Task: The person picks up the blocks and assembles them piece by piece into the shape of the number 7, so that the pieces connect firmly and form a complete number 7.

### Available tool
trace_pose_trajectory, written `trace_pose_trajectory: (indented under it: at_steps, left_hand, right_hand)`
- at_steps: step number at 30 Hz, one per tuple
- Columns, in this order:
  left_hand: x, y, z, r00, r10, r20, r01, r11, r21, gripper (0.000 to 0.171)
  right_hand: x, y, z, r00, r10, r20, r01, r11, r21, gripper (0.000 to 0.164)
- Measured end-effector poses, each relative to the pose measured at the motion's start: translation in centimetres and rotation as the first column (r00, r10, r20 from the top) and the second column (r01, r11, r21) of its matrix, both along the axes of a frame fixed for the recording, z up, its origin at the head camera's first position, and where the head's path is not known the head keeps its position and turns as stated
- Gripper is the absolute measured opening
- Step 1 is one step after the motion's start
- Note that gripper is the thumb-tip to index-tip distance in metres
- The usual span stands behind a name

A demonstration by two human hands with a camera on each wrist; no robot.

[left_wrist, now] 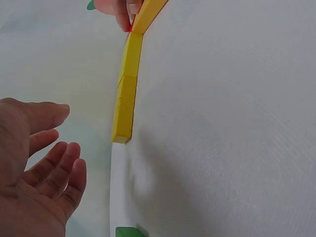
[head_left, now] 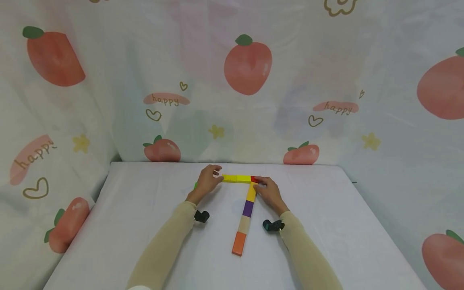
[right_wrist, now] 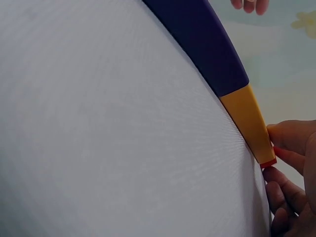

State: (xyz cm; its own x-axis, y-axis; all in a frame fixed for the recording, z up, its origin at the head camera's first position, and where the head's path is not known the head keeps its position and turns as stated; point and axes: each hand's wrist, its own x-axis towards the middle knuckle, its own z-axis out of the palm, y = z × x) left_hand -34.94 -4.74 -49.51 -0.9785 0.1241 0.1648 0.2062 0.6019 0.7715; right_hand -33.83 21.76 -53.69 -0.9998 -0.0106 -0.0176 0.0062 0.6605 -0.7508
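Several coloured blocks lie on the table in two joined rows. Two yellow blocks (head_left: 236, 178) form the far row, with a red block (head_left: 254, 179) at its right end. From that corner a yellow-orange block (head_left: 251, 192), a purple block (head_left: 248, 208), a beige block (head_left: 244, 224) and an orange block (head_left: 239, 243) run toward the near side. My right hand (head_left: 270, 194) pinches the red block at the corner, its thumb by the yellow-orange block. Beside the left yellow end, my left hand (left_wrist: 44, 163) has loosely bent fingers, apart from the blocks and holding nothing.
A green block (left_wrist: 129, 232) lies left of the yellow row, mostly hidden behind the left wrist in the head view. White cloth covers the table (head_left: 308, 193). A printed curtain (head_left: 203, 60) stands behind the table's far edge and along its sides.
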Motion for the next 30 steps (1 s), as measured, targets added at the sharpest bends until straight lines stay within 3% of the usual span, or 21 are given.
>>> trace_pose_trajectory:
  at_steps: [6, 18, 30]
  left_hand:
    - [0.6, -0.9, 0.0, 0.997, -0.024, -0.074, 0.024, 1.000, -0.006, 0.038]
    - [1.5, -3.0, 1.1, 0.990, -0.035, -0.134, 0.035, 0.999, -0.005, 0.036]
    - [2.2, -5.4, 0.8, 0.991, -0.031, -0.133, 0.031, 1.000, -0.002, 0.035]
  right_hand:
    - [0.2, -0.1, 0.0, 1.000, -0.005, 0.014, 0.005, 1.000, 0.001, 0.045]
    - [-0.2, 0.0, 0.0, 1.000, -0.004, 0.010, 0.004, 1.000, 0.005, 0.045]
    - [-0.1, 0.0, 0.1, 1.000, 0.003, 0.007, -0.003, 1.000, 0.011, 0.046]
